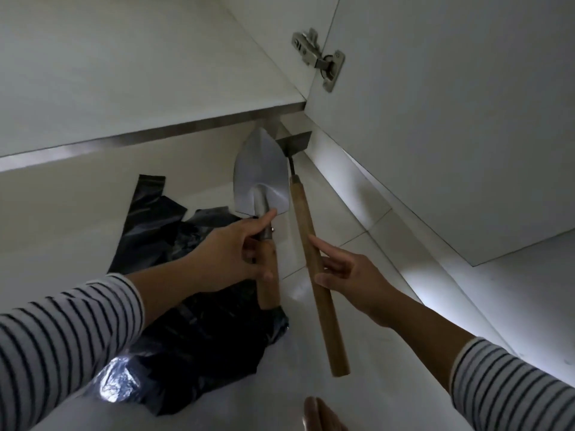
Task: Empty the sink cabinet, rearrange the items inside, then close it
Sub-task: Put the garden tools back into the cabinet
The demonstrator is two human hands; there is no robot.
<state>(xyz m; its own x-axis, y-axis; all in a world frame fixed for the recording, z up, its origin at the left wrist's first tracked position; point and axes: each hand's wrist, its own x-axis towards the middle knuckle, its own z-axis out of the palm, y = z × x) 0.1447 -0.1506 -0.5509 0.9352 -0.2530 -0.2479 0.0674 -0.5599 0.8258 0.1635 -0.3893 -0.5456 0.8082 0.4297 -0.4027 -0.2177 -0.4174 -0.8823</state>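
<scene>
**Two garden tools in hand at the cabinet's lower edge**

The left hand [239,253], at the centre of the frame, is wrapped round the wooden handle of a hand trowel [259,178], forefinger laid forward along the metal neck, probably to steady the blade and steer its point. The right hand [345,272], just right of centre, holds the long wooden handle of a hand hoe [306,244] at about mid-length; thumb and lower fingers pinch it while the forefinger lies straight along the shaft, a light guiding hold and not a full clench. Both blades point up the frame toward the corner where the cabinet floor [124,98] meets the open door [451,119] and its hinge [320,57], so I judge the tools are being moved across that edge; which way cannot be told. Under the left forearm, lower left, a crumpled black plastic bag [193,346] lies on the pale tiled floor [357,228], outside the cabinet. The visible cabinet floor, upper left, shows nothing on it. A blurred skin-toned shape at the bottom edge cannot be identified.
</scene>
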